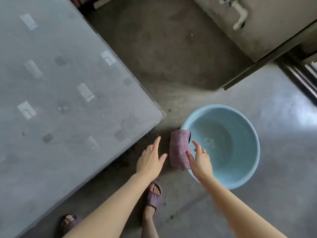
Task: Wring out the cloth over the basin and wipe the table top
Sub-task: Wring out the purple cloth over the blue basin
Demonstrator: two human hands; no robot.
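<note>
The grey bench (65,86) fills the left half of the view, its glassy top showing pale rectangular reflections and a few small dark specks near the near-right corner. That corner points toward the basin. Beyond and to the right of it spreads the concrete floor (171,54), dull and stained in the middle, shinier on the right. At the upper right stands a grey cabinet-like unit (274,28) with a white pipe fitting (241,16) on its side.

The light blue basin (247,176) sits on the floor just right of the bench corner, round, with a little water in its bottom. The purple cloth (179,149) is draped over the basin's left rim, hanging partly outside it, folded into a thick strip with a dark edge showing at its top.

Both bare forearms reach in from the bottom edge. The right hand (200,160) is at the cloth's right edge over the basin rim; its thumb presses the cloth while the forefinger is extended, so the grip is not clenched round the fabric. A ring shows on one finger. The left hand (151,162) hovers just left of the cloth, apart from it, fingers spread and straight, its grip released.

Below the arms, two feet in purple slippers (153,197) stand on the floor.
</note>
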